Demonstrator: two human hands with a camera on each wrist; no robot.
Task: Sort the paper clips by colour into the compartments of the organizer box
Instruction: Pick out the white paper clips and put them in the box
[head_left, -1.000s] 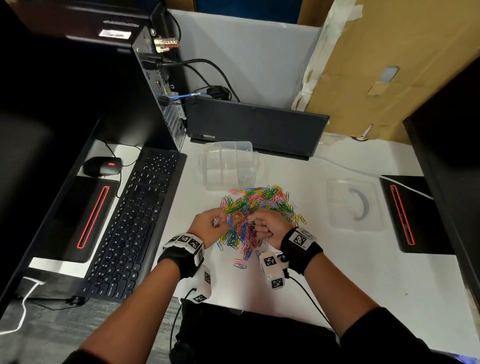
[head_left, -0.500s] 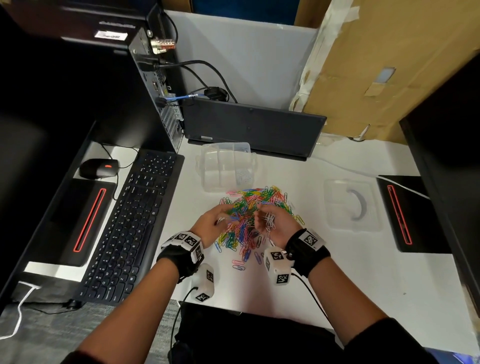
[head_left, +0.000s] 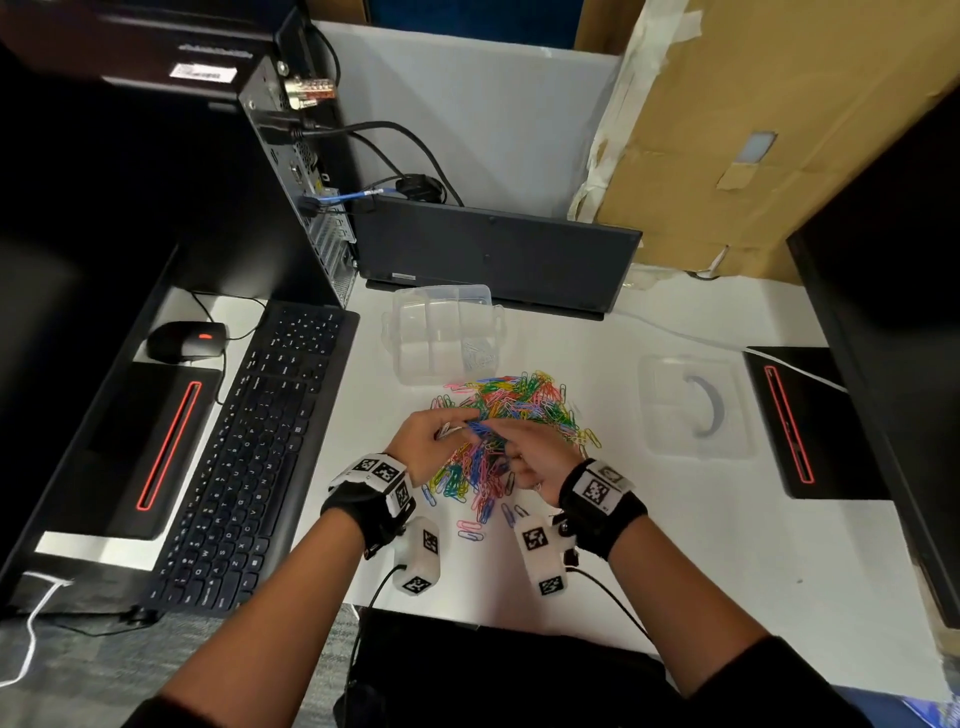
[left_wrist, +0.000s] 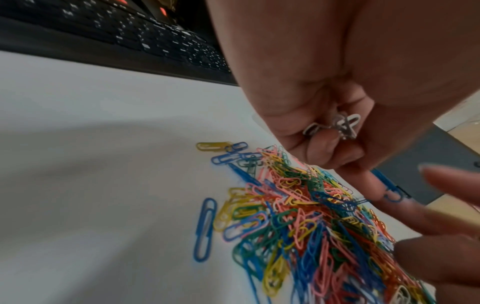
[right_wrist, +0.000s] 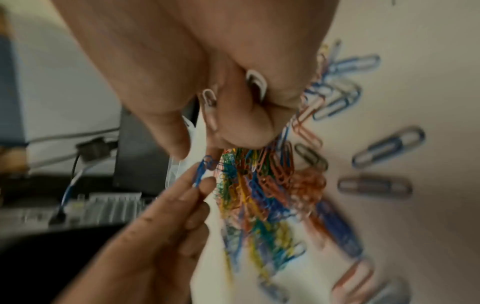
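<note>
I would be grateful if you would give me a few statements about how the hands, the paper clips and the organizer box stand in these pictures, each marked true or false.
1. The left hand holds white paper clips in its curled fingers. True.
2. The organizer box lies on the keyboard. False: it stands on the white desk, beside the keyboard and behind the pile of clips.
3. A blue paper clip is pinched between the fingertips of the two hands. True.
4. The right hand rests on the mouse. False: it is over the pile, with white clips in its curled fingers.
5. All compartments of the box hold coloured clips. False: only one shows clips, pale ones.
</note>
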